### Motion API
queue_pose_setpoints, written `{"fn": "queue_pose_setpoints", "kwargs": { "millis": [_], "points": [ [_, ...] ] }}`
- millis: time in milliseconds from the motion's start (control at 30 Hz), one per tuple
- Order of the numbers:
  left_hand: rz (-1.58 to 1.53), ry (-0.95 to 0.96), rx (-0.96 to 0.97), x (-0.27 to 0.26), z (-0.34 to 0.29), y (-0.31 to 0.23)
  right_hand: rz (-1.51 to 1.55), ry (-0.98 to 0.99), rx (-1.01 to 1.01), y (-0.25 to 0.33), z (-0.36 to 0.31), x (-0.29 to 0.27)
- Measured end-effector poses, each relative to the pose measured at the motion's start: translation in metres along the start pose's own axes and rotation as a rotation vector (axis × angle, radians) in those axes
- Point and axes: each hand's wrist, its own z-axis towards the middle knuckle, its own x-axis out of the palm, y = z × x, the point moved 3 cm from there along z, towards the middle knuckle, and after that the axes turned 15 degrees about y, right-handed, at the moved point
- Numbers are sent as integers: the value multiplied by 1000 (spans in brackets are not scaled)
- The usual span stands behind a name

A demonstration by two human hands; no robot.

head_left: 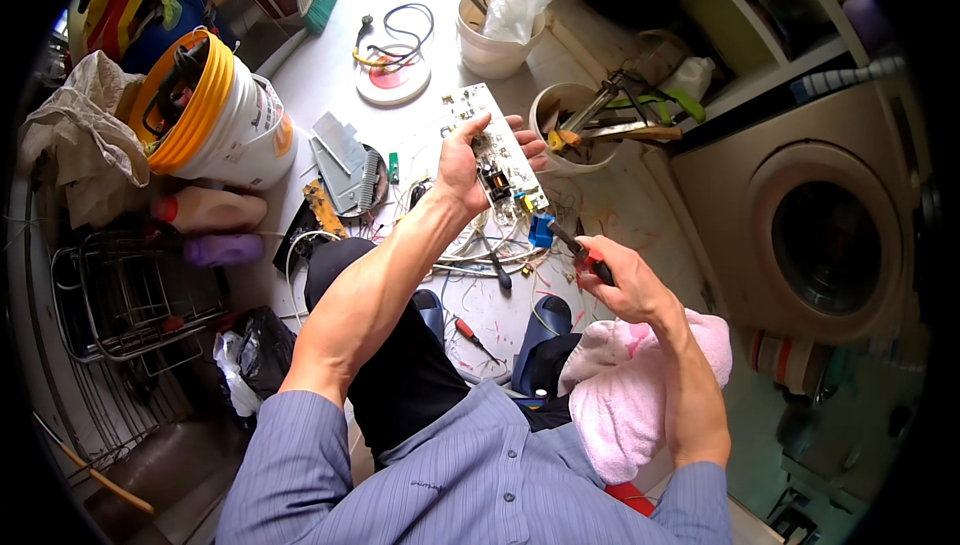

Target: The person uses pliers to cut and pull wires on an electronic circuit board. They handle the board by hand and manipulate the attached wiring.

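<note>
My left hand [464, 167] is closed around a long pale circuit board [513, 157], thumb on top and fingers reaching past its far edge. Dark and yellow components stand along the board. A blue block-like component [541, 231] is at its near end. My right hand [628, 283] grips pliers [570, 239] with red and black handles. Their dark jaws reach the blue component; whether they bite on it I cannot tell. Below the board lie loose wires [465, 263] and a black-handled screwdriver [502, 277]. A red-handled screwdriver [474, 339] lies between my slippers.
A tool-filled bucket [556, 157] and a pale bucket [490, 50] with a plastic bag stand beyond the board. Left are grey metal parts [342, 167] and a white-and-yellow bucket [240, 130]. A pink towel [620, 415] covers my right knee. A front-loading washing machine [745, 205] stands right.
</note>
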Motion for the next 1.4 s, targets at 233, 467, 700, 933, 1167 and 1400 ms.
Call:
{"fn": "queue_pose_setpoints", "kwargs": {
  "millis": [233,467,700,933,1167,1400],
  "points": [
    [-42,-159,67,-30,6,-10,-174,89,21,-13,12,15],
    [84,-197,33,-36,13,-15,-411,383,345,-61,21,34],
    [234,-189,-12,-28,3,-14,-548,558,588,-76,18,43],
    [282,-165,-4,-20,1,-12,-507,561,615,-82,18,41],
    [245,-154,16,-13,-5,-10,-291,224,503,-58,19,9],
    [134,-98,-9,4,-9,-1,279,-66,292,-5,12,-29]
  ]
}}
